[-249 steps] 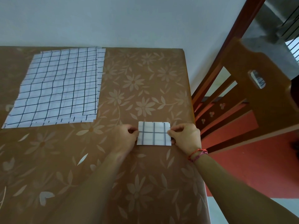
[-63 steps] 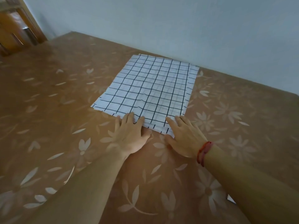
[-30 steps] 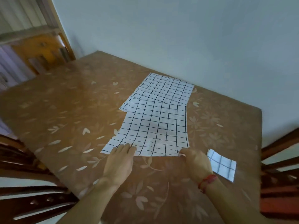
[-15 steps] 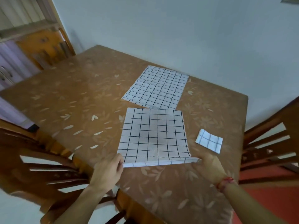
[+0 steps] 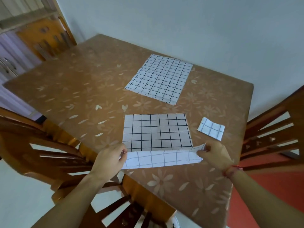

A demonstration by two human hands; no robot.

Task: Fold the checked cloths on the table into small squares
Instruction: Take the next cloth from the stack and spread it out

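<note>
A white checked cloth (image 5: 157,131) lies flat near the table's front edge. Its near edge is lifted and turned over, showing the paler underside. My left hand (image 5: 110,157) pinches the near left corner of that cloth. At the near right corner my right hand (image 5: 213,153), with a red thread on the wrist, pinches it too. A small folded checked square (image 5: 211,129) rests to the right of the cloth. Farther back sits a stack of flat checked cloths (image 5: 160,79).
The table (image 5: 82,89) has a brown flower-patterned cover. Wooden chairs stand at the near left (image 5: 54,155), far left (image 5: 44,40) and right (image 5: 273,137). A pale wall runs behind the table, and red floor shows at the lower right.
Both hands pulled one cloth off the stack toward the near edge. The near edge has now risen and curled over, showing its underside. The camera view has shifted back.
</note>
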